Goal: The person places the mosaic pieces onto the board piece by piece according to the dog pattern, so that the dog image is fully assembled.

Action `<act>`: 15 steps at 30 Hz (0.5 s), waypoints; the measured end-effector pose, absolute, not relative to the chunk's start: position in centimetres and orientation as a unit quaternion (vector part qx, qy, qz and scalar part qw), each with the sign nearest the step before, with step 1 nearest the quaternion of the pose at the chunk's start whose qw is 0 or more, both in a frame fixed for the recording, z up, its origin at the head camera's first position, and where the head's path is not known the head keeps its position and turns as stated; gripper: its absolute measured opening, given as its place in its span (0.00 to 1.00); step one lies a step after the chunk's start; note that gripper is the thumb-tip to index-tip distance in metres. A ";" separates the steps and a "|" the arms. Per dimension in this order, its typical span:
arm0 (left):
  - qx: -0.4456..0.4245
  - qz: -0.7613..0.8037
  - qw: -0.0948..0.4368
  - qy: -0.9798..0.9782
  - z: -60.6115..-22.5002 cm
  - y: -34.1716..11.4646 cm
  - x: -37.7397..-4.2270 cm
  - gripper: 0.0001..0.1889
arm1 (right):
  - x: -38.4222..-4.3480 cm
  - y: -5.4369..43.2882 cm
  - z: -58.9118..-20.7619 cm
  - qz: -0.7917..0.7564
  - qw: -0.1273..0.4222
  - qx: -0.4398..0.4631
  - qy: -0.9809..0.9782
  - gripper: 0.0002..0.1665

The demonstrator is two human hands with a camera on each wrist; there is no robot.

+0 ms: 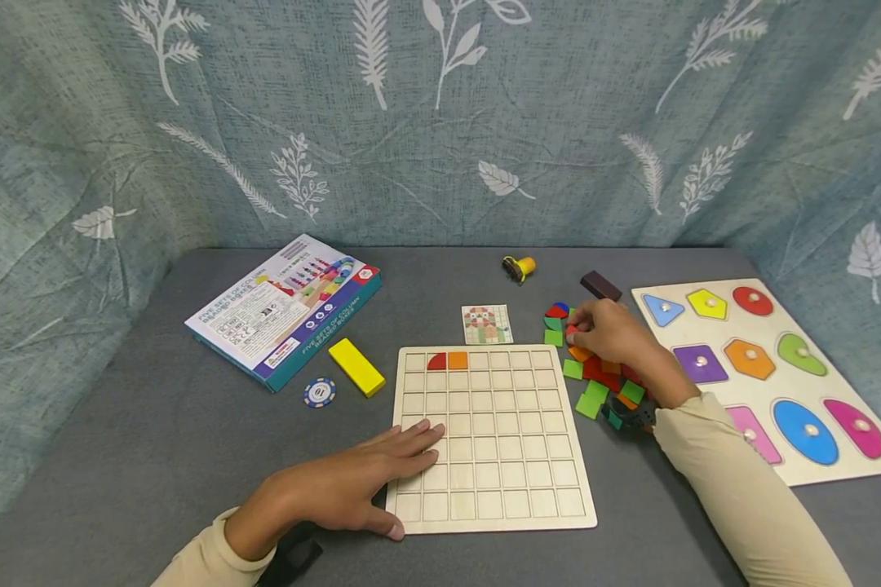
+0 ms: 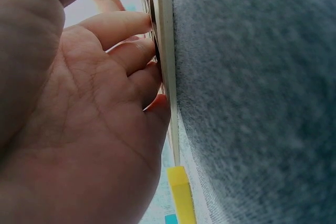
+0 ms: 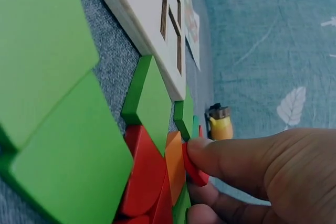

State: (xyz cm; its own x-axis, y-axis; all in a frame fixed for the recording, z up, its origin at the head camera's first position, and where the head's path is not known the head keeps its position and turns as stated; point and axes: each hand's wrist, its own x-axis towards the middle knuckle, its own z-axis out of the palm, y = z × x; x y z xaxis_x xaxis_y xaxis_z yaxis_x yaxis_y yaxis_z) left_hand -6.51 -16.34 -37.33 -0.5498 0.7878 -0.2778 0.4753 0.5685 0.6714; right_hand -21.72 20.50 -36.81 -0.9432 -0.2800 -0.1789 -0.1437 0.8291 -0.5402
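A wooden grid board lies flat on the grey table. In its top row sit a red quarter-circle tile and an orange square tile. My left hand rests on the board's left edge with its fingers spread straight. Over a pile of red, orange and green tiles right of the board is my right hand. Its thumb and fingers pinch a red tile, as the right wrist view shows. The tile's full outline is hidden by the fingers.
A picture card lies behind the board. At left are a box, a yellow block and a poker chip. A small yellow-and-black toy and a dark block lie at the back. A shape puzzle lies right.
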 end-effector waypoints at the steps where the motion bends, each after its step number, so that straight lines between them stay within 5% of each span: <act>1: 0.376 0.270 0.287 0.838 -37.3 -16.4 -6.5 0.44 | -21.7 20.5 -36.9 -0.274 0.126 -0.112 0.947 0.11; 15: 0.373 0.270 0.287 0.840 -37.7 -16.4 -6.6 0.43 | -21.3 20.9 -37.2 -0.320 0.034 -0.157 0.934 0.14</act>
State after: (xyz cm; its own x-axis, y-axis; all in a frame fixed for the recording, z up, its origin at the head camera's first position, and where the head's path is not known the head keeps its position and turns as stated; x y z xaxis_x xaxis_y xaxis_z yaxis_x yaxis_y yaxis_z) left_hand -6.62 -16.45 -37.74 -0.5571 0.7812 -0.2817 0.4706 0.5764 0.6680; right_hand -21.26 20.88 -37.16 -0.9483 -0.3151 0.0378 -0.2722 0.7462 -0.6076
